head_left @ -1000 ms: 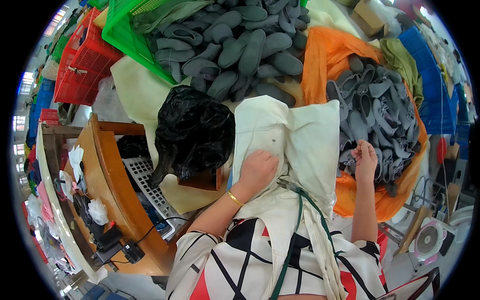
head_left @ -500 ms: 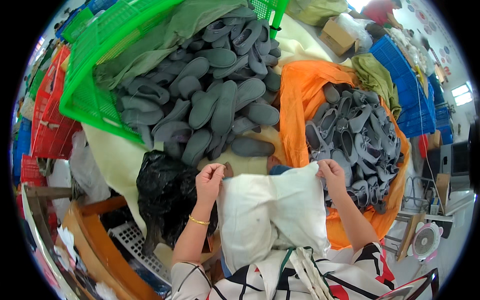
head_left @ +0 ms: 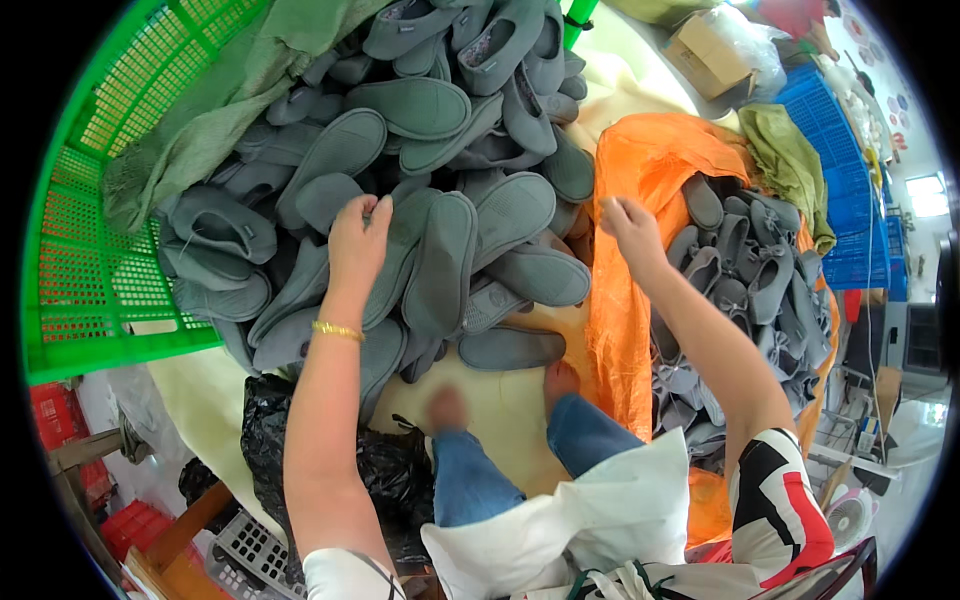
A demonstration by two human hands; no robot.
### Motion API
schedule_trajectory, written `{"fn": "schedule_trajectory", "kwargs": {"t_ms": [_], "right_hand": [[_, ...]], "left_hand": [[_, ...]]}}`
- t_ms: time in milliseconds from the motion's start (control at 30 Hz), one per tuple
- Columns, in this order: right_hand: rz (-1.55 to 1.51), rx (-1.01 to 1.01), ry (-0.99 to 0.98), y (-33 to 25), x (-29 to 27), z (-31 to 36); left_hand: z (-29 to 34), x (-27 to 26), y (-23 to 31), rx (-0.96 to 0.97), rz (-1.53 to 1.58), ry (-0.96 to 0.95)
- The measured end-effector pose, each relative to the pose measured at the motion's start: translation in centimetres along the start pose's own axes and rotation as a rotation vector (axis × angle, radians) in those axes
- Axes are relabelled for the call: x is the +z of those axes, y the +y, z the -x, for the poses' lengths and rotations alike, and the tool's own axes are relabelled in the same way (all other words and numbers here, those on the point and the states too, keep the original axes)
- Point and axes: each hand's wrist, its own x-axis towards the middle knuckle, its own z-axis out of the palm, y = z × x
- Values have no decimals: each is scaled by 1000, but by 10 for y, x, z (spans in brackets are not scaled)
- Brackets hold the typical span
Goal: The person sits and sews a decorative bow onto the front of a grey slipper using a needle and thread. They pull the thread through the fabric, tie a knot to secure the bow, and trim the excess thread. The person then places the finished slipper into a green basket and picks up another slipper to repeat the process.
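Reaching into slipper pile (head_left: pixel 440 180) spilling from green crate (head_left: pixel 90 280) | left hand (head_left: pixel 358 240) fingers curled on a slipper | right hand (head_left: pixel 630 228) loosely curled, empty, over orange cloth (head_left: pixel 640 160)

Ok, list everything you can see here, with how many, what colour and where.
grey fabric slippers: many, grey, heaped at centre spilling from the crate
green plastic mesh crate: one, green, upper left
orange cloth sheet: one, orange, right of centre
grey bow slippers: many, grey, on the orange sheet
black plastic bag: one, black, lower left
white cloth bag: one, off-white, on the lap
blue plastic crates: several, blue, far right
left hand: touching the grey heap
right hand: above the orange sheet's edge, fingers curled
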Motion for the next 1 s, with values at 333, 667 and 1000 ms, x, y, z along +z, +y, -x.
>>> {"fn": "schedule_trajectory", "kwargs": {"t_ms": [333, 667, 1000], "right_hand": [[220, 160, -141, 85, 86, -113], [269, 113, -445, 110, 67, -28], [1053, -729, -651, 133, -33, 20]], "left_hand": [[-75, 82, -62, -202, -285, -385], [-16, 81, -24, -170, -339, -683], [126, 77, 11, 173, -414, -662]]}}
